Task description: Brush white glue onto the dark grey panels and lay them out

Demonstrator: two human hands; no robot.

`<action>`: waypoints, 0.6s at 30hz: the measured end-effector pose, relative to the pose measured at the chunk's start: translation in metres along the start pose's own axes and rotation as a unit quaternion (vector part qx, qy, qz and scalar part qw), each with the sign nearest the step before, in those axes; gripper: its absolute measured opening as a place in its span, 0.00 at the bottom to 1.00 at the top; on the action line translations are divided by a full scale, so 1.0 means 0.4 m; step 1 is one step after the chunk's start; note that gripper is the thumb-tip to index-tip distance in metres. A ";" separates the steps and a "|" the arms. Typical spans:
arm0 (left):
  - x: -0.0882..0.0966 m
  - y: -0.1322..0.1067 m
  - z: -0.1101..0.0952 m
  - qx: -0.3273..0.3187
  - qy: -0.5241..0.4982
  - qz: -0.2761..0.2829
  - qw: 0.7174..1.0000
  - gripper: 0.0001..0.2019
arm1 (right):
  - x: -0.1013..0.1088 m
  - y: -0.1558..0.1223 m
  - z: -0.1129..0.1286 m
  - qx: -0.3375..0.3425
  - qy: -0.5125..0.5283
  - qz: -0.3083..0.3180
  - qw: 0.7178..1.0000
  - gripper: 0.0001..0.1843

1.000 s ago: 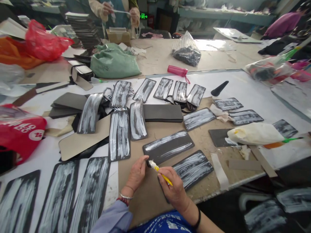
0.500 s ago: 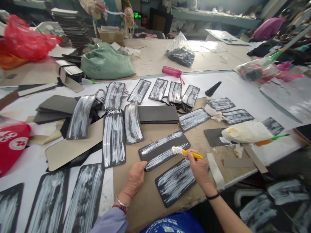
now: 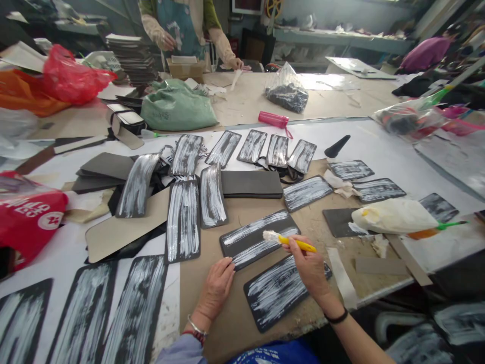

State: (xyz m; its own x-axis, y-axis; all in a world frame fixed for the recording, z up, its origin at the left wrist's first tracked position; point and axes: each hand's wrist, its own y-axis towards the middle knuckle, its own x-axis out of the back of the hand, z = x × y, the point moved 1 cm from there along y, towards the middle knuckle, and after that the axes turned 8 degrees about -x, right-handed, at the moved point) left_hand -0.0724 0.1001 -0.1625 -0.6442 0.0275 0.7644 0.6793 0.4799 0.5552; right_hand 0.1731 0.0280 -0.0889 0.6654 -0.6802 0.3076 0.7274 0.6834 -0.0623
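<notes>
- fingers (image 3: 224,269) of the left hand (image 3: 215,289) lie close together at the near corner of a dark panel (image 3: 246,243); whether they pinch it, i can't tell.
- that panel rests on brown sheeting (image 3: 210,245), 2 white streaks along it.
- yellow-handled brush (image 3: 283,239), pinched in the right hand's (image 3: 309,267) fingers, bristles above the panel.
- pale bag (image 3: 394,216) farther right.

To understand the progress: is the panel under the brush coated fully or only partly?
Only partly: the panel shows white streaks along both long sides, with a dark strip between them.
</notes>
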 end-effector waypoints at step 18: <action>-0.034 -0.049 -0.018 0.021 0.062 0.018 0.998 0.13 | 0.097 0.157 -0.103 0.025 -0.097 -0.082 0.992 0.19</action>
State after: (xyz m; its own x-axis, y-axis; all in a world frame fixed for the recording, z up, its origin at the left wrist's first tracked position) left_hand -0.0745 0.0841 -0.1812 -0.5687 -0.0626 0.8202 0.6845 0.5169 0.5141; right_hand 0.2515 0.0335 -0.1201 0.4896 -0.7232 0.4871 0.8112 0.5826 0.0496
